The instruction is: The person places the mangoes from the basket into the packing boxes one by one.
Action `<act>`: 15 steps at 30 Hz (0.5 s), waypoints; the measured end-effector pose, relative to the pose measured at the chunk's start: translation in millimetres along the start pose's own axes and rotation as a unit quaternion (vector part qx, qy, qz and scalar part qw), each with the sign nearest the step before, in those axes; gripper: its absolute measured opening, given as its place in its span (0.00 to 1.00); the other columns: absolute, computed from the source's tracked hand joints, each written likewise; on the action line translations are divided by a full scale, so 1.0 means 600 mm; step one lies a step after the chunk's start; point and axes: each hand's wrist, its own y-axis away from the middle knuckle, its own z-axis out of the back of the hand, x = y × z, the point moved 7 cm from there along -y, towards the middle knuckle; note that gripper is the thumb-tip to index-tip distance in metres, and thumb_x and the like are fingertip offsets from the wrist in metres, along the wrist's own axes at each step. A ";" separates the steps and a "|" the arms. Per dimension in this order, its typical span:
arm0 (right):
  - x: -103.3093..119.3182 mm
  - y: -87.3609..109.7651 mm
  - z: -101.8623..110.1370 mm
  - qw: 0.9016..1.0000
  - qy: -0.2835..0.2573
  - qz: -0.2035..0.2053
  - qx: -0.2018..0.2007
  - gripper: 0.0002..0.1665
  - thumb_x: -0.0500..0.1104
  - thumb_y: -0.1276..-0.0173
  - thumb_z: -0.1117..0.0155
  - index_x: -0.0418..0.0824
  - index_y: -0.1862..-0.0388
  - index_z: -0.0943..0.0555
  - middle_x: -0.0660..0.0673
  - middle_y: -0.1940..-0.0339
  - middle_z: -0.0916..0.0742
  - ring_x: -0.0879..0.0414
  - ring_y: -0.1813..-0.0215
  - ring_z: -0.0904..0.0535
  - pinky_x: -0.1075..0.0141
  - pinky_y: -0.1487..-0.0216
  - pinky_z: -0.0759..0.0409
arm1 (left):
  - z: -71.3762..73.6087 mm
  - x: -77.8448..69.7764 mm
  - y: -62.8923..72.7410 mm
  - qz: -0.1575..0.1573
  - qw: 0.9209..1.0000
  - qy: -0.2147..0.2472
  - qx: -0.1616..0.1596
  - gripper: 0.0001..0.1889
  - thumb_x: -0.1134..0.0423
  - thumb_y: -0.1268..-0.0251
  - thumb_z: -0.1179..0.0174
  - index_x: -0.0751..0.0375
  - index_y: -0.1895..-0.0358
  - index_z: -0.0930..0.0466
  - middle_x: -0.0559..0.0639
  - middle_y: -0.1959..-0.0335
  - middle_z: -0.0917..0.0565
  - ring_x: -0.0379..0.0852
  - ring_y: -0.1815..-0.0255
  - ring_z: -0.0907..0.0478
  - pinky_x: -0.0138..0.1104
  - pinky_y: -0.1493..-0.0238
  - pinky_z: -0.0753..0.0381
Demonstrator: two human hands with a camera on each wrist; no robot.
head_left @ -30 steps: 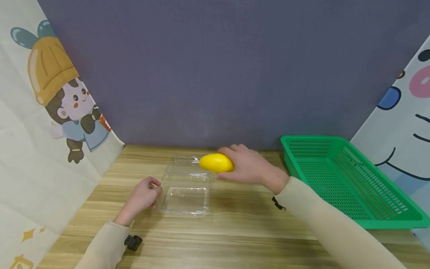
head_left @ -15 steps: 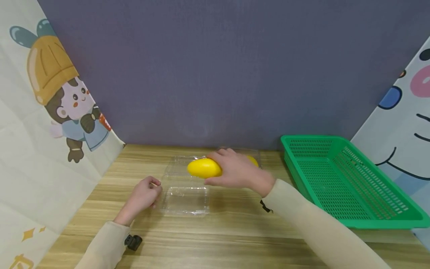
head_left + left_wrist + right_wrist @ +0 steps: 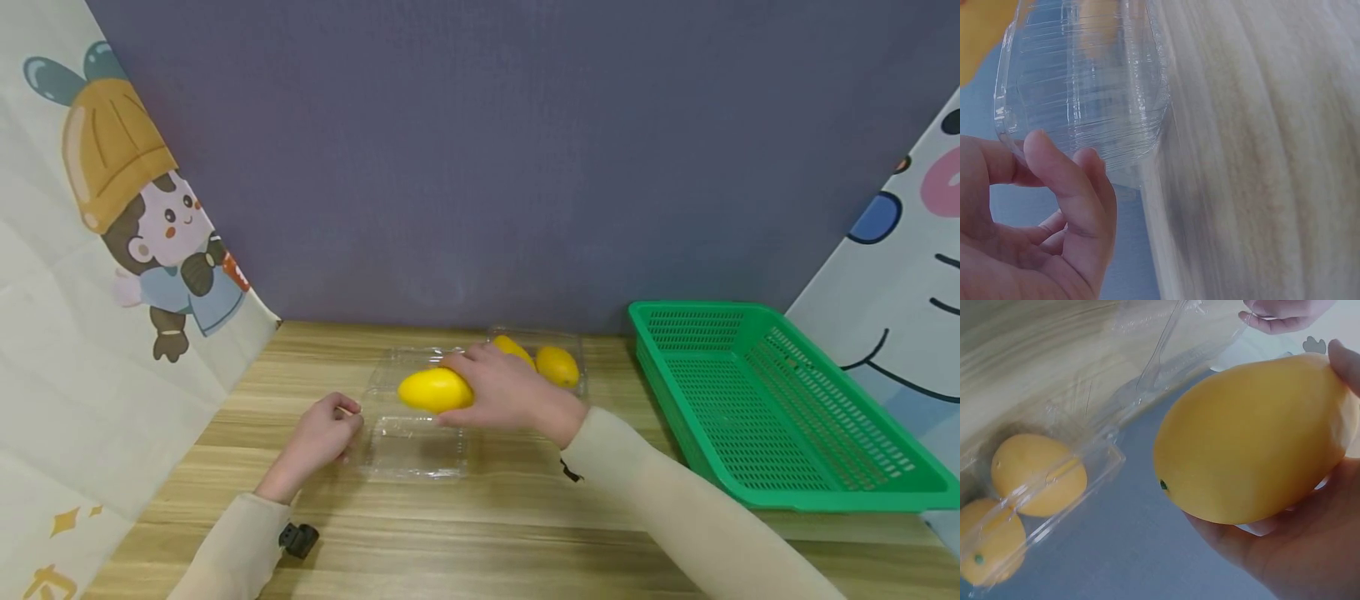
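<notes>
My right hand (image 3: 510,393) grips a smooth yellow mango (image 3: 437,390) and holds it above an open clear plastic clamshell box (image 3: 416,446). In the right wrist view a small green stem spot shows on the held mango (image 3: 1241,444). At the box's left edge, my left hand (image 3: 318,437) pinches the rim between thumb and fingers, as the left wrist view shows with the ribbed clear wall (image 3: 1091,106) at the fingertips. The box's lid (image 3: 397,367) lies folded back toward the wall.
Behind my right hand stands a second clear box (image 3: 540,337) with two yellow mangoes (image 3: 557,367) in it. A green slatted basket (image 3: 682,417) sits on the right of the wooden table (image 3: 420,533). A dark grey wall (image 3: 450,167) closes off the back.
My right hand has moved left and slightly toward me with the mango, now over the open box. The second box with its mangoes has come into view behind it. The left hand stays put.
</notes>
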 end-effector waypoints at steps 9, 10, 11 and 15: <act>0.022 -0.010 -0.022 1.000 -0.004 0.015 0.018 0.46 0.74 0.47 0.43 0.54 0.33 0.32 0.49 0.40 0.24 0.52 0.43 0.29 0.55 0.51 0.25 | -0.002 0.001 -0.001 0.001 1.000 0.013 0.001 0.15 0.66 0.40 0.51 0.70 0.51 0.31 0.60 0.76 0.23 0.46 0.86 0.28 0.40 0.82 0.21; 0.025 -0.011 -0.025 1.000 -0.003 0.018 0.018 0.46 0.75 0.47 0.43 0.54 0.34 0.32 0.50 0.40 0.24 0.52 0.44 0.29 0.56 0.50 0.25 | -0.002 0.001 -0.001 0.001 1.000 0.014 0.002 0.15 0.66 0.40 0.51 0.70 0.51 0.31 0.60 0.76 0.23 0.46 0.86 0.29 0.40 0.82 0.22; 0.027 -0.012 -0.028 1.000 -0.001 0.020 0.018 0.46 0.75 0.48 0.43 0.53 0.34 0.32 0.50 0.41 0.23 0.52 0.44 0.29 0.56 0.52 0.25 | -0.002 0.001 -0.001 0.000 1.000 0.015 0.002 0.15 0.66 0.40 0.51 0.70 0.51 0.31 0.60 0.76 0.23 0.46 0.86 0.29 0.40 0.82 0.22; 0.036 -0.016 -0.043 0.999 0.002 0.030 0.018 0.46 0.75 0.48 0.44 0.53 0.35 0.31 0.50 0.43 0.23 0.54 0.46 0.28 0.59 0.53 0.25 | -0.003 0.002 -0.001 -0.001 1.000 0.018 0.004 0.15 0.67 0.40 0.51 0.70 0.51 0.31 0.59 0.77 0.24 0.46 0.86 0.29 0.40 0.82 0.22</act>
